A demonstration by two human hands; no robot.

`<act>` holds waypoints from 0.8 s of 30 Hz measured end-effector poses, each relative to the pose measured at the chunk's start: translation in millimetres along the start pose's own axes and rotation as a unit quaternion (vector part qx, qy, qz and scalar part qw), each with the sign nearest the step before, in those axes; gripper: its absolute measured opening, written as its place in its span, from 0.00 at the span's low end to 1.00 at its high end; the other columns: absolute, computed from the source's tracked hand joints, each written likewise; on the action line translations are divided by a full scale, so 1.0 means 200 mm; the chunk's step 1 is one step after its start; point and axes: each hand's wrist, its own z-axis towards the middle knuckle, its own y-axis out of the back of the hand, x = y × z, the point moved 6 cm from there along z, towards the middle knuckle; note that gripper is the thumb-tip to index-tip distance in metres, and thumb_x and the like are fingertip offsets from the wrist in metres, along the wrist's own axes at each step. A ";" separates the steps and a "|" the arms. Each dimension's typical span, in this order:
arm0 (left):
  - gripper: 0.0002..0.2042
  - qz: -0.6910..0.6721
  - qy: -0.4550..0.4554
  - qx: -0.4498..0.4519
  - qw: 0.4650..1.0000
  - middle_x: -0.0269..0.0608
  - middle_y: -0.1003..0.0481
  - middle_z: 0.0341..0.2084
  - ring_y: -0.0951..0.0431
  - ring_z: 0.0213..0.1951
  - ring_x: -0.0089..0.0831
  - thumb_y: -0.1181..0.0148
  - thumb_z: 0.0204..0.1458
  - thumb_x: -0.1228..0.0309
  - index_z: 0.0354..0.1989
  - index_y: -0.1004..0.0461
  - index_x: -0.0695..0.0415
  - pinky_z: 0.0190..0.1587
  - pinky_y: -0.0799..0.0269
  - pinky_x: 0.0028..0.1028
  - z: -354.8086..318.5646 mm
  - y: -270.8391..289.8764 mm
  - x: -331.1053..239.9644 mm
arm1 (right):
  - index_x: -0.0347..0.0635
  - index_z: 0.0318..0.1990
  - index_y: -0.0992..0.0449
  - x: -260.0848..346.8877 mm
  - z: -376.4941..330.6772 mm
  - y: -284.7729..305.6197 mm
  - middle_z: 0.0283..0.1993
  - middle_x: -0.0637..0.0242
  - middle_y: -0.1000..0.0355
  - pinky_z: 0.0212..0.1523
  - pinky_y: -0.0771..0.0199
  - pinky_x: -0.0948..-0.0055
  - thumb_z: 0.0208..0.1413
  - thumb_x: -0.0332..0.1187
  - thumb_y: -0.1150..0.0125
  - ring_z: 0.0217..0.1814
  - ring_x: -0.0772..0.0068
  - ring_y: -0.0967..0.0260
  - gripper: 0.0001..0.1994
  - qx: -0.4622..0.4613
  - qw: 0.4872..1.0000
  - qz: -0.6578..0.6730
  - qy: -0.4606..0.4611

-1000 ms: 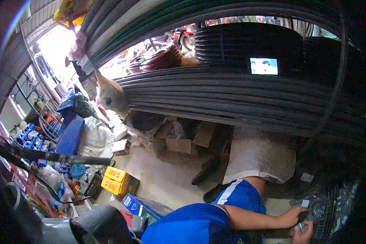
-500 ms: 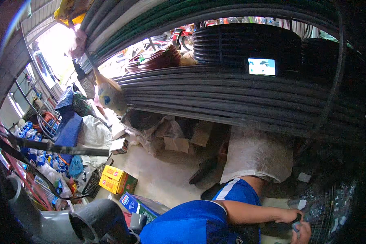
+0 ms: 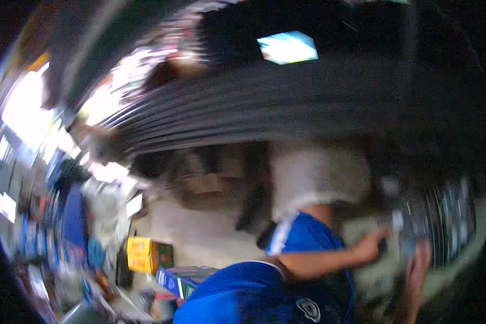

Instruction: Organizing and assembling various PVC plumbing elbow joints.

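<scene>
My left hand (image 3: 371, 245) reaches to the right, its fingers closed round a small dark object (image 3: 383, 246) too blurred to name. My right hand (image 3: 419, 265) is apart from it, lower and farther right, beside a pile of clear plastic packets (image 3: 448, 224) with dark contents. Motion smears its fingers, and whether they grip anything is hidden. A grey-blue patch shows right by those fingertips, its kind unclear.
Long grey pipes (image 3: 227, 116) run across above a pale sack (image 3: 321, 175). A yellow box (image 3: 141, 255) and a blue-and-green box (image 3: 175, 281) stand on the floor at left. A bright screen (image 3: 289, 47) glows among the dark coils.
My view has swung, blurring the picture and shifting the scene mostly left. My hands, together round a small dark thing before, have separated; the right one has moved up toward the packets.
</scene>
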 end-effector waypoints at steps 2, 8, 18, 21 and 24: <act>0.29 0.147 0.000 -0.085 0.985 0.57 0.29 0.53 0.32 0.59 0.53 0.50 0.40 0.85 0.56 0.31 0.58 0.63 0.39 0.44 0.00 0.24 0.04 | 0.40 0.60 0.34 -0.06 0.21 0.10 0.56 0.60 0.30 0.50 0.24 0.70 0.63 0.32 0.47 0.55 0.66 0.28 0.19 -0.049 0.993 -0.076 0.079; 0.12 -0.038 -0.071 -0.027 0.996 0.37 0.30 0.27 0.32 0.29 0.24 0.38 0.51 0.79 0.40 0.34 0.58 0.34 0.34 0.25 0.16 0.12 0.07 | 0.44 0.48 0.33 -0.20 0.48 0.36 0.29 0.64 0.26 0.29 0.27 0.72 0.53 0.32 0.31 0.27 0.74 0.28 0.19 -0.040 0.989 -0.141 -0.002; 0.05 -0.144 0.023 0.135 0.980 0.31 0.29 0.23 0.32 0.31 0.21 0.40 0.54 0.74 0.29 0.28 0.62 0.37 0.33 0.26 0.11 -0.15 0.16 | 0.41 0.46 0.29 -0.22 0.97 0.21 0.34 0.54 0.23 0.38 0.25 0.60 0.48 0.32 0.30 0.37 0.51 0.23 0.19 -0.136 0.877 -0.432 0.161; 0.08 -0.142 -0.032 0.076 0.986 0.38 0.29 0.22 0.30 0.30 0.24 0.39 0.54 0.71 0.29 0.28 0.63 0.38 0.33 0.28 0.10 -0.13 0.18 | 0.41 0.48 0.27 -0.33 1.30 0.10 0.39 0.49 0.23 0.42 0.24 0.55 0.48 0.33 0.30 0.41 0.45 0.24 0.20 -0.118 0.828 -0.520 0.174; 0.07 -0.114 0.005 0.132 0.985 0.43 0.25 0.27 0.26 0.33 0.30 0.38 0.52 0.71 0.33 0.25 0.62 0.41 0.31 0.28 0.11 -0.18 0.25 | 0.41 0.49 0.24 -0.63 1.59 0.21 0.43 0.46 0.24 0.48 0.27 0.55 0.50 0.40 0.31 0.49 0.42 0.27 0.20 -0.032 0.777 -0.626 0.055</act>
